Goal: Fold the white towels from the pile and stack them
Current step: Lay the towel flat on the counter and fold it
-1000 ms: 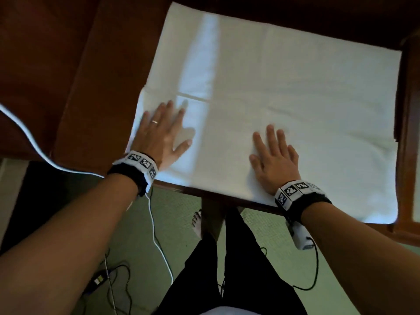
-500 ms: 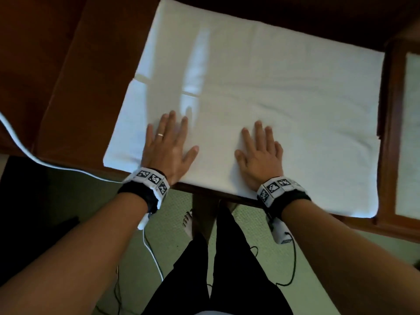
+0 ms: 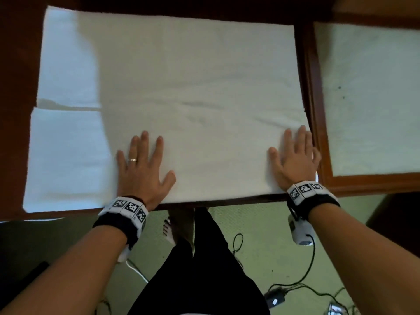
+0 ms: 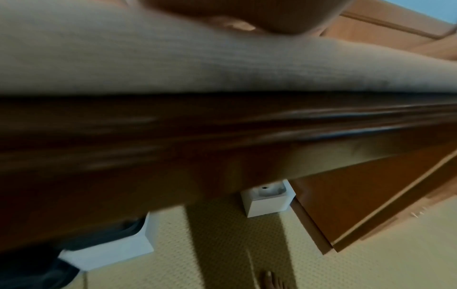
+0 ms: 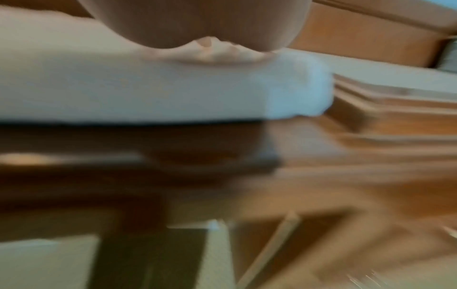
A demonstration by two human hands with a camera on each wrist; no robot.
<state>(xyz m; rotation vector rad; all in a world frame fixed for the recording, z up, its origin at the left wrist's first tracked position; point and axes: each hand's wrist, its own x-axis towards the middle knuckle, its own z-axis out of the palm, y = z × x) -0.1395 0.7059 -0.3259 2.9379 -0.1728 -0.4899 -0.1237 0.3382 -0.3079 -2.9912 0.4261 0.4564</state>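
Note:
A white towel (image 3: 193,92) lies spread flat on the dark wooden table (image 3: 13,110), its near edge along the table's front edge. My left hand (image 3: 142,165) presses flat on the towel's near left part, fingers spread. At the towel's near right corner my right hand (image 3: 295,155) lies flat, fingers straight. Both wrist views are blurred; each shows the heel of a hand (image 4: 222,17) (image 5: 197,25) on the thick towel edge (image 4: 173,64) (image 5: 148,93) above the table rim.
A wooden-framed surface with white cloth (image 3: 372,98) adjoins the table on the right. Below the front edge are green carpet (image 3: 261,246), black and white cables (image 3: 295,285), and my legs in black trousers (image 3: 193,269).
My right hand slid right along the towel to its near right corner. The left hand stayed on the left part. The head view shifted, showing more of the framed surface at right.

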